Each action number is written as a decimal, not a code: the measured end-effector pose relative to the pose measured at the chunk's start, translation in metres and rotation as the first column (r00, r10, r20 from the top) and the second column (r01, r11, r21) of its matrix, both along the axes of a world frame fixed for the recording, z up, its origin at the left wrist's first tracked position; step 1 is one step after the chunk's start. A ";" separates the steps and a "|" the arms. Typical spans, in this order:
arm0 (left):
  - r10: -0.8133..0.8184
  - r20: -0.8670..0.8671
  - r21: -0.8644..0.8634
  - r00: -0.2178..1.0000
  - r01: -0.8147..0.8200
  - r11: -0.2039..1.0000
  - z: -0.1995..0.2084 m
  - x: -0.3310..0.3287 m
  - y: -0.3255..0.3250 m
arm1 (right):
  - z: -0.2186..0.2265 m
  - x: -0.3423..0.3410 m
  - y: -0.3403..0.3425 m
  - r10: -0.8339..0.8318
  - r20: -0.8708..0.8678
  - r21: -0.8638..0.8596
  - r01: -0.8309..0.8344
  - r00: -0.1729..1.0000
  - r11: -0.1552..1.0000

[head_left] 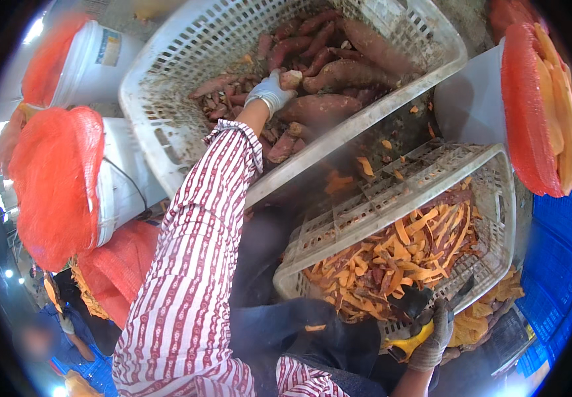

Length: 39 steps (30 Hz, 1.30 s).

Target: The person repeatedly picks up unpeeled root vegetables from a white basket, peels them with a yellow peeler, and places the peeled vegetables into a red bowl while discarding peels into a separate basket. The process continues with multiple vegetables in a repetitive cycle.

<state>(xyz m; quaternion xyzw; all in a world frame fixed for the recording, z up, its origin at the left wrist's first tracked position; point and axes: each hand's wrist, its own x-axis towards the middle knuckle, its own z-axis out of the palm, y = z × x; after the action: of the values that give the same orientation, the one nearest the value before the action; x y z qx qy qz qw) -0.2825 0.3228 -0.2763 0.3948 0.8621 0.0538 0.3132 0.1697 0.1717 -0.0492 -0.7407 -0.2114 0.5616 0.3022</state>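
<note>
Sweet potatoes (345,78) lie heaped in your big pale crate (365,124), up at the top of your view, whole ones bunched toward the far side and stubbier pieces nearer your arm. Closer to you tilts the smaller crate (392,213), loaded with orange and reddish peel strips (402,258). And in goes your gloved left hand (271,94), fingers bent right among the roots! Your gloved right hand (433,337) waits beside the peel crate, closed round a yellow-handled tool (408,341). Smallest of all, a blunt-ended root (291,80) touches your left fingers; whether you've gripped it, I can't tell. Looks like the picking step, between peelings; the next move calls for a firm hold and a clean lift toward the tool.
</note>
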 end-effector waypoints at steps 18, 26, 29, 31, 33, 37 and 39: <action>0.197 0.975 -0.222 -0.105 -0.545 0.808 0.256 0.180 -0.166 | 0.064 -0.015 -0.024 -0.188 -0.551 0.283 0.394 0.813 0.875; 0.035 0.713 -0.341 -0.701 -0.302 0.890 0.286 0.271 -0.302 | 0.078 -0.073 -0.071 0.106 -0.728 0.311 0.188 0.677 0.932; 0.226 0.905 -0.330 -0.360 -0.262 0.907 0.299 0.266 -0.331 | 0.036 -0.049 -0.032 -0.008 -0.589 0.393 0.295 0.808 0.871; 0.232 0.878 -0.386 -0.419 -0.332 0.860 0.305 0.269 -0.337 | 0.024 -0.004 -0.010 -0.097 0.273 0.424 -0.029 0.957 0.905; 0.221 0.856 -0.442 -0.467 -0.442 0.780 0.297 0.275 -0.328 | 0.036 0.041 -0.006 -0.365 -0.208 0.394 0.420 0.907 0.818; 0.234 0.879 -0.411 -0.416 -0.410 0.815 0.264 0.277 -0.322 | 0.067 0.013 -0.064 -0.118 -0.538 0.516 0.436 0.835 0.737; 0.249 0.821 -0.480 -0.513 -0.387 0.787 0.264 0.289 -0.318 | 0.088 -0.026 -0.101 -0.008 -0.685 0.381 0.367 0.728 0.849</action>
<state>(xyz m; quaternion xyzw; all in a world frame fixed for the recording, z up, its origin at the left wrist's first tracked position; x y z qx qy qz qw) 0.0067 0.0048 -0.0128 -0.1148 0.2963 0.4832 0.8158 0.1439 0.0707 0.0385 -0.4091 -0.1474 0.6784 0.5921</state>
